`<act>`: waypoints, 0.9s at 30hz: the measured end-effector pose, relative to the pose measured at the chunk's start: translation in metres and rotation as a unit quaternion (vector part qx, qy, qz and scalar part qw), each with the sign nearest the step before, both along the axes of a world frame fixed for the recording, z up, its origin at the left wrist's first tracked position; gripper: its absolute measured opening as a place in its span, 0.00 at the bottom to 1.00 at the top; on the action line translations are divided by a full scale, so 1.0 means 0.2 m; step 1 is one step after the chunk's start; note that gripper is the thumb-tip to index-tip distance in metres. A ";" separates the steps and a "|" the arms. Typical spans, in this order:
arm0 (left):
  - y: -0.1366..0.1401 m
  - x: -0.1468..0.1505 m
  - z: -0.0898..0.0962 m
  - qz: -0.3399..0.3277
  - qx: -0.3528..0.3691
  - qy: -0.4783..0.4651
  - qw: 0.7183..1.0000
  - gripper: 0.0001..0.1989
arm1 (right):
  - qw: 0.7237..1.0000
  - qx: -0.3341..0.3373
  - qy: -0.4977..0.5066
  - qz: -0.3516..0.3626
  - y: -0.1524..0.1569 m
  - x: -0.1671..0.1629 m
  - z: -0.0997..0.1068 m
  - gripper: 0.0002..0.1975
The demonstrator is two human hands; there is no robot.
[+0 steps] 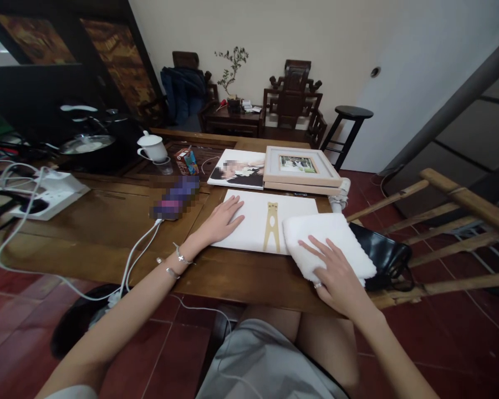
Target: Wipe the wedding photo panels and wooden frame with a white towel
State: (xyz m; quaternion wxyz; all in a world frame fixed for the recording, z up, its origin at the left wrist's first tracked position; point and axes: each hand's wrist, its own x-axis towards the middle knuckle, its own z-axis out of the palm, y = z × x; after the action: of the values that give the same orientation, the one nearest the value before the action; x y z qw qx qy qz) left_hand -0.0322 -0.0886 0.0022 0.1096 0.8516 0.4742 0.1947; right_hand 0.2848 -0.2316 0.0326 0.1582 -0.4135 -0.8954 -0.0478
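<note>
A white rectangular panel [249, 221] lies on the wooden table in front of me, with a gold easel-shaped stand piece [271, 227] flat on its middle. My left hand [223, 220] rests open on the panel's left part, fingers stretched out. My right hand [330, 271] has hold of a folded, fluffy white towel [345, 233], with some fingers spread over its top and others bent into it. The towel covers the panel's right end and reaches past it. Its underside is hidden.
Behind the panel lie a photo print [241, 173] and a pale framed picture [303, 165]. A blurred-out phone [175, 198] with a white cable, a small box [187, 160], a lidded cup [152, 147] and a power strip [56, 191] stand left. A black bag [385, 255] sits right.
</note>
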 end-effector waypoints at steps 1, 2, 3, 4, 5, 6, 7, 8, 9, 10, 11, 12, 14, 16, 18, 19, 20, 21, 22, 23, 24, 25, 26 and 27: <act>0.00 0.00 0.00 -0.001 0.001 -0.001 1.000 0.30 | 1.000 -0.010 -0.005 -0.003 0.02 0.00 0.01 0.10; 0.00 0.00 0.00 -0.002 0.002 -0.002 1.000 0.30 | 1.000 -0.021 -0.011 -0.007 0.05 -0.01 0.02 0.10; 0.00 0.00 0.00 -0.002 0.001 -0.003 1.000 0.30 | 0.999 -0.032 -0.017 -0.012 0.08 -0.01 0.03 0.10; 0.01 -0.01 -0.01 -0.002 0.000 -0.004 1.000 0.30 | 0.999 -0.042 -0.023 -0.019 0.12 -0.02 0.04 0.10; 0.01 -0.01 -0.01 -0.002 -0.001 -0.006 1.000 0.30 | 0.998 -0.051 -0.029 -0.029 0.17 -0.02 0.04 0.11; 0.01 -0.01 -0.01 -0.002 -0.002 -0.007 1.000 0.30 | 0.997 -0.059 -0.035 -0.039 0.22 -0.03 0.05 0.11; 0.01 -0.01 -0.01 -0.002 -0.003 -0.009 1.000 0.30 | 0.996 -0.066 -0.042 -0.049 0.27 -0.03 0.06 0.11; 0.01 -0.01 -0.01 -0.002 -0.005 -0.011 1.000 0.30 | 0.995 -0.072 -0.050 -0.058 0.32 -0.04 0.06 0.12; 0.01 -0.02 -0.01 -0.003 -0.007 -0.013 1.000 0.30 | 0.993 -0.076 -0.057 -0.065 0.37 -0.05 0.06 0.13; 0.01 -0.02 0.00 -0.004 -0.009 -0.015 1.000 0.30 | 0.992 -0.079 -0.065 -0.070 0.42 -0.05 0.07 0.13; 0.01 -0.02 -0.01 -0.005 -0.011 -0.017 1.000 0.30 | 0.991 -0.080 -0.071 -0.074 0.46 -0.06 0.07 0.14; 0.02 -0.02 -0.01 -0.006 -0.011 -0.019 1.000 0.30 | 0.991 -0.078 -0.075 -0.078 0.49 -0.06 0.07 0.14; 0.02 -0.02 -0.01 -0.007 -0.008 -0.023 1.000 0.30 | 0.991 -0.070 -0.080 -0.080 0.53 -0.07 0.06 0.16; 0.02 -0.02 -0.01 -0.008 -0.006 -0.024 1.000 0.30 | 0.991 -0.067 -0.086 -0.079 0.54 -0.08 0.06 0.17; 0.02 -0.02 -0.01 -0.008 -0.007 -0.022 1.000 0.30 | 0.990 -0.074 -0.097 -0.076 0.51 -0.10 0.06 0.17; 0.01 -0.02 -0.01 -0.007 -0.009 -0.019 1.000 0.30 | 0.988 -0.080 -0.105 -0.074 0.48 -0.10 0.06 0.17; 0.01 -0.02 0.00 -0.005 -0.010 -0.017 1.000 0.30 | 0.988 -0.085 -0.110 -0.071 0.45 -0.11 0.06 0.17; 0.01 -0.01 0.00 -0.002 -0.011 -0.014 1.000 0.30 | 0.988 -0.086 -0.114 -0.066 0.40 -0.12 0.06 0.17; 0.01 -0.01 0.00 0.000 -0.012 -0.013 1.000 0.30 | 0.988 -0.084 -0.116 -0.059 0.34 -0.13 0.06 0.16; 0.00 -0.01 0.00 0.002 -0.012 -0.011 1.000 0.30 | 0.989 -0.081 -0.117 -0.051 0.28 -0.14 0.06 0.15; 0.00 -0.01 0.01 0.003 -0.012 -0.010 1.000 0.29 | 0.989 -0.076 -0.115 -0.044 0.21 -0.15 0.06 0.15; 0.00 0.00 0.01 0.003 -0.012 -0.009 1.000 0.29 | 0.990 -0.072 -0.113 -0.039 0.14 -0.15 0.05 0.13; 0.00 0.00 0.01 0.002 -0.012 -0.008 1.000 0.29 | 0.991 -0.069 -0.109 -0.036 0.08 -0.16 0.05 0.12; 0.00 0.00 0.01 0.002 -0.013 -0.008 1.000 0.29 | 0.992 -0.067 -0.104 -0.033 0.02 -0.16 0.05 0.11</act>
State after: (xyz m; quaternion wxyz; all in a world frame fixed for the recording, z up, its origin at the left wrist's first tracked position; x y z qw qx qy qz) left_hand -0.0325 -0.0888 0.0039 0.1241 0.8477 0.4772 0.1958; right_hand 0.2518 -0.2270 0.0418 0.0342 -0.4456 -0.8939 -0.0358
